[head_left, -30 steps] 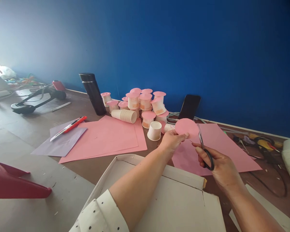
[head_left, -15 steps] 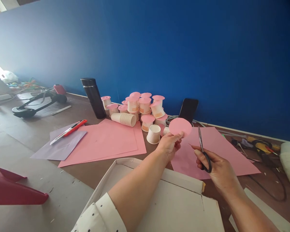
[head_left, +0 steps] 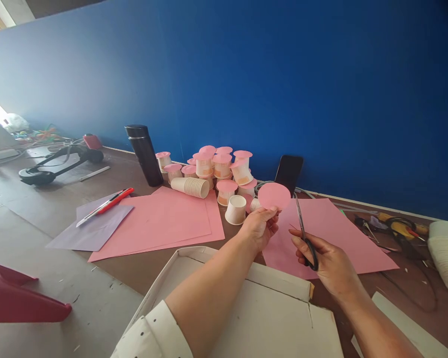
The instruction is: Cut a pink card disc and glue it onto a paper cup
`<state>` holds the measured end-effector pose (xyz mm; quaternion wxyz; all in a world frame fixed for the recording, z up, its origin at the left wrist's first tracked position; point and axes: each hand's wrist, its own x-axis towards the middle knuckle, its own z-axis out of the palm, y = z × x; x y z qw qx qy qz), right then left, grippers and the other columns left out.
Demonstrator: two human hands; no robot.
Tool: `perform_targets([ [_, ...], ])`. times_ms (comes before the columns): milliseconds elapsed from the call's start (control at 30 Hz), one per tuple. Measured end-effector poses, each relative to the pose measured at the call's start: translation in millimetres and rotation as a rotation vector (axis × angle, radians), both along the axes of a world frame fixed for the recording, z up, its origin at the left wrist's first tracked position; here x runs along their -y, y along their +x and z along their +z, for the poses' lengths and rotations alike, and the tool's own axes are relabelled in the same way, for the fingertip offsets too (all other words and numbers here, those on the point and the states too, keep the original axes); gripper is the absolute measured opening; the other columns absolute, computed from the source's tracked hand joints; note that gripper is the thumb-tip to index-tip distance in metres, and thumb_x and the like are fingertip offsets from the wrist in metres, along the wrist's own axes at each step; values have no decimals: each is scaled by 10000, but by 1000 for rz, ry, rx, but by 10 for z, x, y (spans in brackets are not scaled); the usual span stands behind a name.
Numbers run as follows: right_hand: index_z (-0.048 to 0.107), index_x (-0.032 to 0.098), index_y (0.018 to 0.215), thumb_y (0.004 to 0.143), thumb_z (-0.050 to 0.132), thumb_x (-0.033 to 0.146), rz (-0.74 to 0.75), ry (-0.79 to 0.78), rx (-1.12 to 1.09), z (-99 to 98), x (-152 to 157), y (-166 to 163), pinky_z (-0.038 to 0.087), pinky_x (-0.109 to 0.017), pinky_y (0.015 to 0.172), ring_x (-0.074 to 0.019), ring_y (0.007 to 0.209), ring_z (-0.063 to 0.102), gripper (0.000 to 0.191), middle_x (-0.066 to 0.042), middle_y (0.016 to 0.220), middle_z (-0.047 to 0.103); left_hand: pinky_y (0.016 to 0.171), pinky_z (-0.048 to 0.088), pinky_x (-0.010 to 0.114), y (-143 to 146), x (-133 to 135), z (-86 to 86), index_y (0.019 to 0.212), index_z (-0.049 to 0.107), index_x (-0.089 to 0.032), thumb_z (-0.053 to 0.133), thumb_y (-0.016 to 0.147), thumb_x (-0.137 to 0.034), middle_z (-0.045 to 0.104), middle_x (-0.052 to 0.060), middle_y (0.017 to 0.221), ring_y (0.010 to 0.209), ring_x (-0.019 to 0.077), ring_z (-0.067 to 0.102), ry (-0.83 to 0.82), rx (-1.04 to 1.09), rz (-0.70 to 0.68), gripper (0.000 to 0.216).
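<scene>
The left hand (head_left: 259, 226) held a pink paper disc (head_left: 274, 195) upright above the worktop (head_left: 52, 199), its grip pinching the disc's lower edge between thumb and fingertips. Just beside it, at about three o'clock, the right hand (head_left: 330, 263) held black-handled scissors (head_left: 303, 231), its fingers closed through the loops, the blades pointing up and pressed nearly together, close to the disc's right edge but not clearly touching it.

The disc looked thin and very light, stiff enough to stand on its own yet easy to crease; a light pinch at the rim, as here, seemed the sensible hold, leaving the rest free.

Beneath the hands lay a pink sheet (head_left: 328, 233). At ten o'clock from the disc stood a pile of paper cups with pink tops (head_left: 220, 166), a stack of cups lying on its side (head_left: 191, 186) and a single open cup (head_left: 236, 209). A dark phone (head_left: 288, 171) leaned against the blue wall at twelve o'clock. Further left lay more pink sheets (head_left: 164, 221), a red craft knife (head_left: 106, 200) and a black flask (head_left: 144, 154). A flat cardboard box (head_left: 269, 318) lay at six o'clock.
</scene>
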<state>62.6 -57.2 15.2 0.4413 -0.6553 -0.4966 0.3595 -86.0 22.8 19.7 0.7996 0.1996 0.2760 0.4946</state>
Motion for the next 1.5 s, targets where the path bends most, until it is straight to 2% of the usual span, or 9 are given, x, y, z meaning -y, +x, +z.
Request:
perform_targets([
  [267, 772, 161, 1114, 696, 749, 651, 31, 17, 9, -15, 12, 13, 535, -286, 605, -165, 589, 611, 645, -14, 625, 645, 588, 350, 161, -3, 11, 42, 759, 611, -127, 690, 784, -115, 527, -9, 730, 612, 39, 448, 14, 10, -14, 83],
  [600, 780, 165, 1096, 685, 762, 649, 25, 26, -1, 11, 7, -11, 536, -285, 605, -168, 594, 612, 635, -18, 619, 647, 569, 351, 166, 13, 9, 9, 786, 654, -144, 798, 692, -145, 588, -8, 749, 606, 32, 477, 19, -13, -24, 172],
  [767, 776, 173, 1103, 664, 770, 661, 3, 17, -26, 22, 13, -20, 538, -276, 621, -161, 604, 615, 656, -9, 632, 649, 549, 363, 163, 37, 17, -28, 807, 699, -133, 797, 698, -142, 658, 30, 826, 626, 36, 500, -5, -43, -31, 147],
  [900, 780, 168, 1089, 644, 775, 670, -11, 17, -47, 39, 27, -30, 542, -278, 623, -161, 601, 616, 671, -12, 632, 652, 516, 353, 155, 45, 30, -22, 809, 738, -99, 753, 742, -124, 623, 31, 736, 598, 36, 465, -19, -77, -50, 73],
  [1033, 785, 172, 1084, 656, 778, 654, -2, 37, -46, 45, 27, -30, 545, -288, 617, -167, 592, 619, 645, -15, 625, 652, 509, 355, 157, 46, 39, -21, 810, 758, -93, 772, 738, -148, 583, 13, 666, 570, 36, 438, -16, -102, -75, 92],
  [1200, 789, 174, 1078, 662, 778, 643, -2, 40, -47, 41, 21, -24, 543, -284, 606, -167, 590, 621, 627, -14, 622, 651, 515, 356, 148, 60, 44, -33, 825, 755, -87, 747, 770, -144, 594, 13, 678, 576, 31, 475, -21, -106, -103, 79],
  [1500, 789, 170, 1073, 670, 763, 659, 11, 56, -22, 47, 24, -35, 539, -293, 596, -175, 582, 622, 634, -18, 607, 650, 514, 338, 161, 71, 56, -28, 790, 740, -110, 817, 686, -180, 648, 21, 713, 583, 35, 482, 13, -135, -114, 148],
])
